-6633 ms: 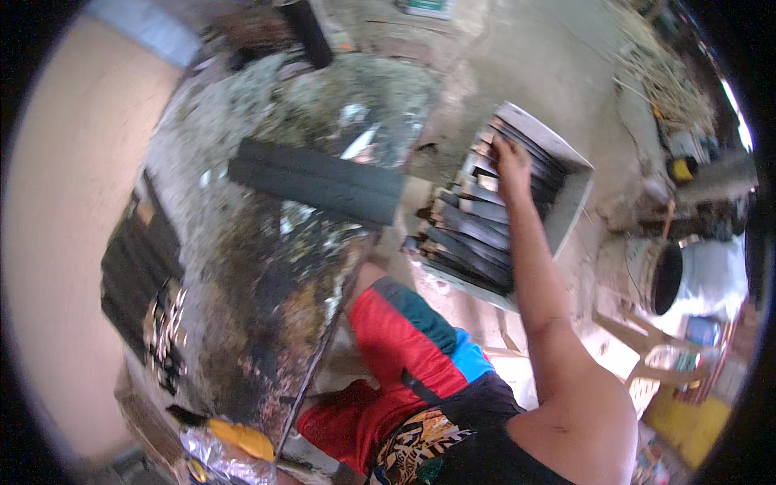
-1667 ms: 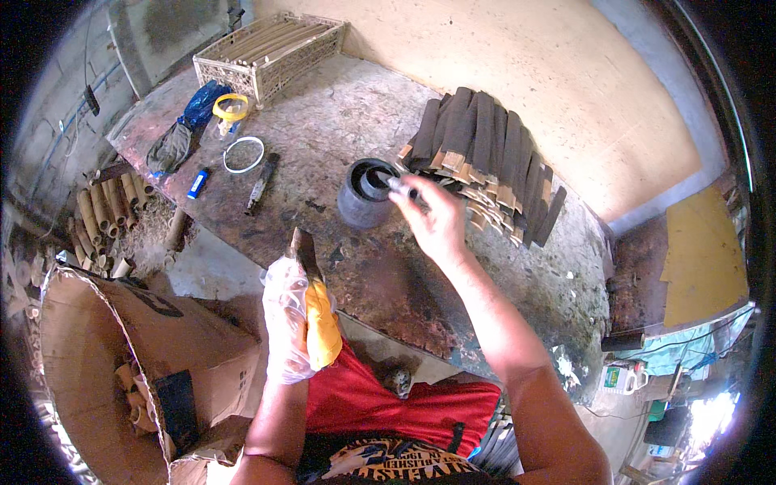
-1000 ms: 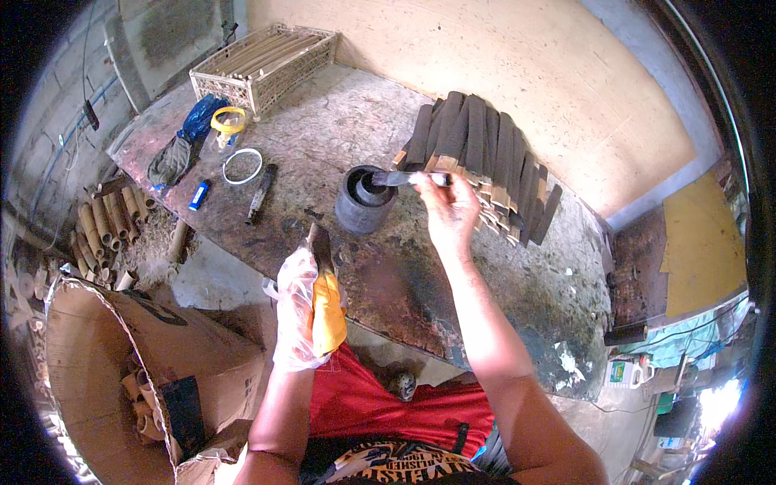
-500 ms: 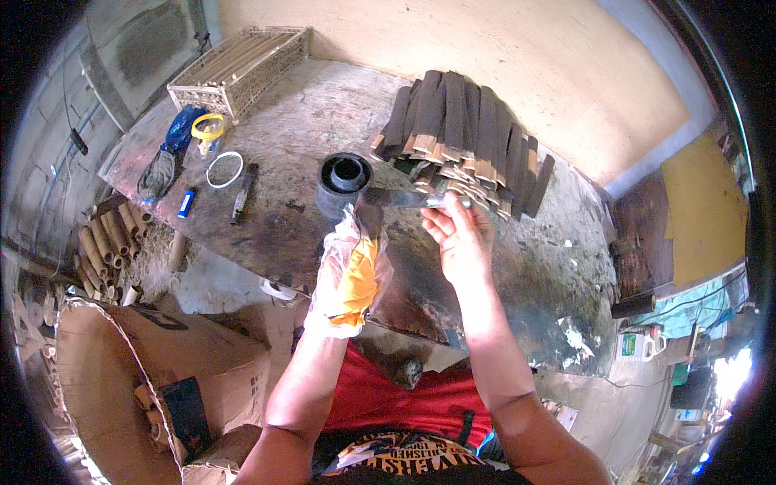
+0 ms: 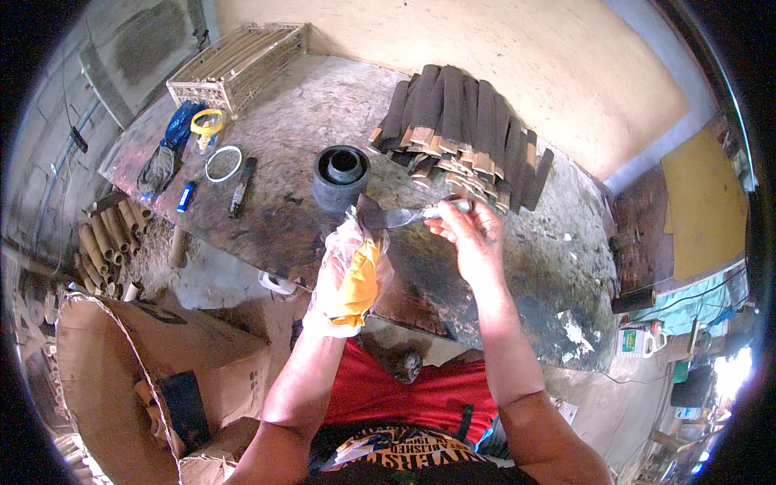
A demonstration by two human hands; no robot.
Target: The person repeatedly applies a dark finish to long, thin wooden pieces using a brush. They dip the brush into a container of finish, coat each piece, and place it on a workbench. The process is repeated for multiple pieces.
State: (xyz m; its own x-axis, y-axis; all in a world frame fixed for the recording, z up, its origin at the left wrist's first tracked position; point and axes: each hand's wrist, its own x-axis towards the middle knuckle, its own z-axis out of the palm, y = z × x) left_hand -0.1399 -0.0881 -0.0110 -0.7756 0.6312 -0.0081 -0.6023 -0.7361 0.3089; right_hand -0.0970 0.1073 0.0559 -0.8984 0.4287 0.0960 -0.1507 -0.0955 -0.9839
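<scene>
My left hand wears a clear plastic glove and is closed around a yellow-orange piece. My right hand grips the handle of a putty knife whose dark-smeared blade lies across the top of the yellow piece. Just beyond the blade stands a round black pot of dark paste on the stained worktable. A fanned stack of dark coated slats lies behind my right hand.
A slatted bamboo crate sits at the table's far left, with a white ring, a yellow tape roll, a dark tool and a blue cloth nearby. Bamboo tubes and open cardboard boxes lie at lower left.
My right hand took the putty knife out of the black pot and brought it toward me. My left hand lifted the yellow piece up under the blade.
</scene>
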